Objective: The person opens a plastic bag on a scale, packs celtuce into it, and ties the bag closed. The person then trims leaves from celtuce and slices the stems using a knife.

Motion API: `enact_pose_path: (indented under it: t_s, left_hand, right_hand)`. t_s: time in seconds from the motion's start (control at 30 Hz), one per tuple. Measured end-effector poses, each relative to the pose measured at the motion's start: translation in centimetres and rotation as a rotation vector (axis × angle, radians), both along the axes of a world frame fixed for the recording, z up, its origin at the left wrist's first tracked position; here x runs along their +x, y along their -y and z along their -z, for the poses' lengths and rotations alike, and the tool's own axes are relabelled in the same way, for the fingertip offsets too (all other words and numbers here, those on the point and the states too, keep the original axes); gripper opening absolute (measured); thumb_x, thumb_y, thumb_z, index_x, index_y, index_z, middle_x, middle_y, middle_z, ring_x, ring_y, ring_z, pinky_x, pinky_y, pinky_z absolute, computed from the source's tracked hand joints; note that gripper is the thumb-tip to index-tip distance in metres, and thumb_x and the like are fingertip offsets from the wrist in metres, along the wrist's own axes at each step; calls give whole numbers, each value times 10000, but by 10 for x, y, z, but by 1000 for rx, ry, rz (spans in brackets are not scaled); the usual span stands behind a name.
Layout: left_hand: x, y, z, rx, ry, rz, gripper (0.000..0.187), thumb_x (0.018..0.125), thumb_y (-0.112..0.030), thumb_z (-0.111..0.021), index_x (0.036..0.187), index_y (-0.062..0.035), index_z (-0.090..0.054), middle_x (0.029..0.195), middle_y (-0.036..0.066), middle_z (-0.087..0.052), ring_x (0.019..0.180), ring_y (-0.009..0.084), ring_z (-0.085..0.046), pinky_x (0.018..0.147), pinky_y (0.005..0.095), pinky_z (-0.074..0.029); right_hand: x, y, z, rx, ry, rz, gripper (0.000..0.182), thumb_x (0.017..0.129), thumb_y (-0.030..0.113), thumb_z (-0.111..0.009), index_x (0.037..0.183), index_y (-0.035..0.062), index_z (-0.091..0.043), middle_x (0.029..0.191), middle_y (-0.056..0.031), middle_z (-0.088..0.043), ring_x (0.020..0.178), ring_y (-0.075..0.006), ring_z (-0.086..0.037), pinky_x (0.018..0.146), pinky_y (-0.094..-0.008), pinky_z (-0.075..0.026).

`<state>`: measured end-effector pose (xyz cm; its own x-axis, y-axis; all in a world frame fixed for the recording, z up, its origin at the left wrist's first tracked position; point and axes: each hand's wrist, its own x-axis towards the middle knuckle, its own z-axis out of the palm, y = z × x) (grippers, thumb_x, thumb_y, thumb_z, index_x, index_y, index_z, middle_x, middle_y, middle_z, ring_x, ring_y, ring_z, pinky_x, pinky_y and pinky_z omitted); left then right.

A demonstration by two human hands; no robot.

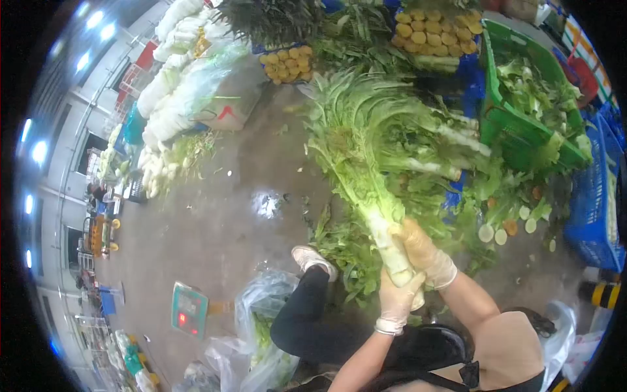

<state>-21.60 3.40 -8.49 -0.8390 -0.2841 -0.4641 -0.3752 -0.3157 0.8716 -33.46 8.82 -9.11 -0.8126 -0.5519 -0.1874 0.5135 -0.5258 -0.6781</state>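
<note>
A celtuce stalk (385, 245) with a thick pale stem and long green leaves is held out over the floor, its leafy top pointing away from me. My gloved left hand (400, 297) is closed around the lower end of the stem, beside my knee. Higher up on the same stem, my gloved right hand (424, 255) is wrapped against its side. The stem's butt end is partly hidden by my fingers. Behind it lies a pile of more celtuce (424, 144), and loose leaves (356, 255) are heaped below.
A green crate (522, 134) holding leafy trimmings stands at the right, beside a blue crate (591, 202). Stacked celtuce with round cut ends (434, 32) is at the back. A scale (189, 308) and plastic bags (261, 294) are at left. White bagged produce (176, 85) sits farther off.
</note>
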Motion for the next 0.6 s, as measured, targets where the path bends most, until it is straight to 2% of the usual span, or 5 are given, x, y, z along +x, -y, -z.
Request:
enact_pose_path:
  t_s: [0.13,0.23,0.37,0.43,0.6]
  left_hand:
    - [18,12,7,-50,-22,32,562,693,-57,-793,1143,-18,-458,921,46,-579,765,120,-569,688,271,-507]
    - [31,19,11,-155,-23,45,561,693,-61,-800,1139,-18,-463,929,44,-583,761,116,-572,681,266,-509]
    - [36,30,11,-87,-16,29,544,700,-169,-806,1130,-31,-502,914,57,-615,783,121,-579,712,279,-496]
    - [36,33,5,-73,-12,10,530,699,-162,-807,1116,-31,-507,904,53,-612,775,117,-574,704,274,-494]
    - [42,51,7,-130,-6,32,484,699,-146,-810,1076,-25,-532,890,41,-606,746,114,-571,678,258,-492]
  right_hand:
    - [-49,30,2,165,109,10,490,875,266,-621,1275,13,-491,1088,-62,-604,996,-150,-549,886,-275,-439]
    - [-69,55,-33,269,-142,138,502,855,295,-647,1241,2,-515,1126,-89,-612,1013,-187,-559,918,-311,-424]
    - [-79,70,-2,527,-302,211,585,837,321,-652,1256,-51,-485,1205,-159,-568,1071,-240,-542,960,-328,-394]
    - [-77,79,6,761,-368,409,518,832,288,-650,1200,-53,-524,1150,-170,-599,1015,-264,-570,917,-346,-416]
    - [-61,80,-7,687,-163,521,338,855,204,-607,1072,-54,-583,985,-133,-635,857,-233,-595,768,-346,-456]
